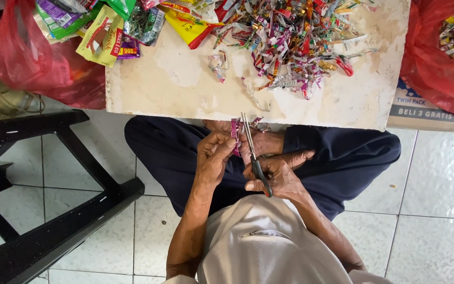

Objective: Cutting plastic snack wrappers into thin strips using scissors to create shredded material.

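The purple wrapper strip (234,131) stands upright just below the near edge of the desk (185,89), over your lap, pinched at its lower end by the fingers (226,143) of your left hand (212,158). Your right hand (277,176) is clenched around the handles of the scissors (253,152), whose blades point up right beside the strip. Beyond lie a heap of cut wrapper strips (290,37), whole wrappers (106,31), red plastic bags (27,58) and a black chair (43,210)

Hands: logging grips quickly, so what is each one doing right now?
Left hand: closed, pinching a pink wrapper strip.
Right hand: closed around the scissors, blades at the strip.
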